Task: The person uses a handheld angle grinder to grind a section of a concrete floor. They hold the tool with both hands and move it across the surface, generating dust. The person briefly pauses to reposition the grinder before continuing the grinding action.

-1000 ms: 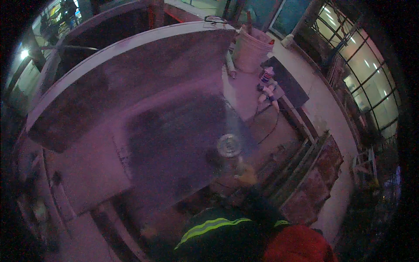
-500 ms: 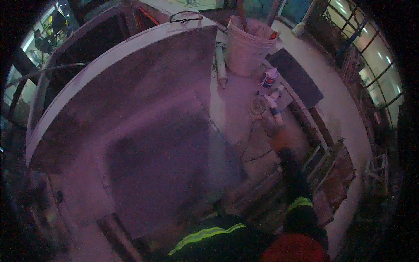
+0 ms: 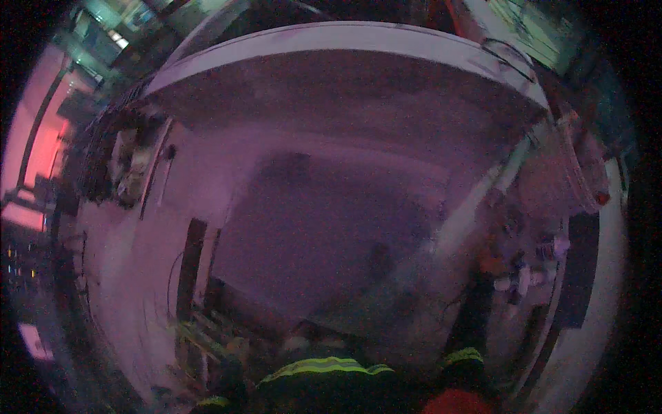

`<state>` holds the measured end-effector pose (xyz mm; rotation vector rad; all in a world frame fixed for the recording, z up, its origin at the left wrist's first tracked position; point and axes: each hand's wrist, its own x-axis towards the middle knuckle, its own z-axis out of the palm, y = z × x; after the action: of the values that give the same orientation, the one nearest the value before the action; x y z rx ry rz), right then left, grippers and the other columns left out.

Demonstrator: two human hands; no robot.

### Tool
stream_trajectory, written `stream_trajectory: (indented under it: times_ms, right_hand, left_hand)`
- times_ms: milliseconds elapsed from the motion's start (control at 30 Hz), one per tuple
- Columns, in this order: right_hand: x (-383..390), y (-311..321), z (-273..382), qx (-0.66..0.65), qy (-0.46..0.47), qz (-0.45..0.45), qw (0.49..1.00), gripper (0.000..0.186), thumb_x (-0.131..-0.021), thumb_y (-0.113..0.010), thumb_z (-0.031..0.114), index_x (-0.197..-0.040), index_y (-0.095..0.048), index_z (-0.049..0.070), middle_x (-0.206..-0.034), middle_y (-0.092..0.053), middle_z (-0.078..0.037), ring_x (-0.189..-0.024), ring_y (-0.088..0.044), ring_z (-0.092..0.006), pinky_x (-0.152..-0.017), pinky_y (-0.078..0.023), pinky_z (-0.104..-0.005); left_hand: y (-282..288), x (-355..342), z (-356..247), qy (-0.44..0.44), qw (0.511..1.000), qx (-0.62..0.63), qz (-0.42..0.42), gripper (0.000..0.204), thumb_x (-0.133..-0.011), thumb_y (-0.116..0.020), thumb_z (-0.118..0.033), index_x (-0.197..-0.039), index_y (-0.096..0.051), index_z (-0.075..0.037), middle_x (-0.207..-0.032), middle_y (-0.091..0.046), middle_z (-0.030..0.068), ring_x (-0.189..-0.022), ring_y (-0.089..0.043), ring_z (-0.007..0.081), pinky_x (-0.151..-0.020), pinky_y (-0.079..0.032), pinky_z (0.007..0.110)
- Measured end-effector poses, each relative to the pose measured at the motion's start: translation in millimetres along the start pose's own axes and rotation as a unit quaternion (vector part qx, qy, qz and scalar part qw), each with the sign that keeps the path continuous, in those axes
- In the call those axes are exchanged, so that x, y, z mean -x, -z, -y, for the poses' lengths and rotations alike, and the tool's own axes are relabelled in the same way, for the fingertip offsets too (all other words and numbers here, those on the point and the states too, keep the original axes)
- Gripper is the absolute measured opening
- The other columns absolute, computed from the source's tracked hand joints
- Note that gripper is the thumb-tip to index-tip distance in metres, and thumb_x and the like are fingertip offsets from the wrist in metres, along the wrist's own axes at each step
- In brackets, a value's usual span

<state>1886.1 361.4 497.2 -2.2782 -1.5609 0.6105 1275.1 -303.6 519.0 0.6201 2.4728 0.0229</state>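
My right arm, in a dark sleeve with a yellow-green band, reaches up the right side. At its end my right hand (image 3: 491, 261) looks closed against a dark, round-headed thing (image 3: 507, 222), too blurred to name. A white tube-like thing (image 3: 525, 277) lies just right of the hand, and a small tub (image 3: 554, 248) is beyond it. At the lower left, a banded cuff (image 3: 211, 400) of my left sleeve shows; the hand there cannot be made out in the dark. A broad dark flat area (image 3: 324, 228) lies between my arms.
A tall panel with a pale curved edge (image 3: 331, 36) and a handle (image 3: 509, 58) stands across the far side. A large pale bucket (image 3: 576, 162) is at the far right. Wooden strips (image 3: 196, 255) lie at the left, and a dark board (image 3: 579, 269) at the right.
The view has swung left, so the panel, bucket and small tub sit farther right and appear turned. The round-headed thing now appears farther from the white tube. My left cuff has come into view.
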Motion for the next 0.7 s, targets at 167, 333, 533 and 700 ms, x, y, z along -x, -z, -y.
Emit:
stream_trajectory:
  times_ms: [167, 333, 533, 700]
  right_hand:
    - [19.3, 2.5, 24.3, -0.047, 0.046, 0.009, 0.998, 0.073, -0.074, -0.062, 0.058, -0.119, -0.056, 0.001, -0.117, -0.056, -0.022, -0.107, -0.053, -0.0366, -0.090, -0.044, -0.0458]
    - [118.9, -8.3, 25.3, -0.128, 0.053, 0.036, 0.990, 0.073, -0.074, -0.061, 0.059, -0.119, -0.056, 0.001, -0.116, -0.056, -0.021, -0.106, -0.053, -0.0364, -0.090, -0.044, -0.0455]
    - [178.3, 44.4, 47.7, -0.165, 0.067, 0.049, 0.983, 0.073, -0.075, -0.060, 0.060, -0.119, -0.057, 0.002, -0.114, -0.057, -0.020, -0.104, -0.054, -0.0361, -0.089, -0.044, -0.0452]
    - [228.9, 69.6, 104.1, -0.169, 0.105, 0.054, 0.979, 0.072, -0.075, -0.059, 0.060, -0.119, -0.057, 0.002, -0.113, -0.057, -0.020, -0.102, -0.054, -0.0358, -0.088, -0.045, -0.0450]
  left_hand:
    - [-45.2, 36.1, -10.0, 0.019, 0.997, 0.071, -0.019, 0.049, -0.084, -0.059, -0.047, -0.113, -0.061, -0.008, -0.111, -0.061, 0.0164, -0.102, -0.059, 0.0333, -0.088, -0.047, 0.045]
    - [-46.8, 31.3, -17.2, 0.046, 0.989, 0.085, -0.111, 0.049, -0.087, -0.054, -0.047, -0.114, -0.060, -0.007, -0.109, -0.061, 0.0185, -0.098, -0.061, 0.0338, -0.084, -0.048, 0.046]
    - [15.6, -16.0, -42.1, 0.050, 0.972, 0.090, -0.212, 0.050, -0.089, -0.047, -0.047, -0.114, -0.059, -0.005, -0.110, -0.060, 0.0214, -0.098, -0.060, 0.0359, -0.083, -0.049, 0.048]
    - [112.6, -115.7, -21.3, 0.010, 0.958, 0.068, -0.277, 0.051, -0.091, -0.042, -0.046, -0.114, -0.059, -0.004, -0.110, -0.059, 0.0239, -0.097, -0.060, 0.0378, -0.082, -0.049, 0.049]
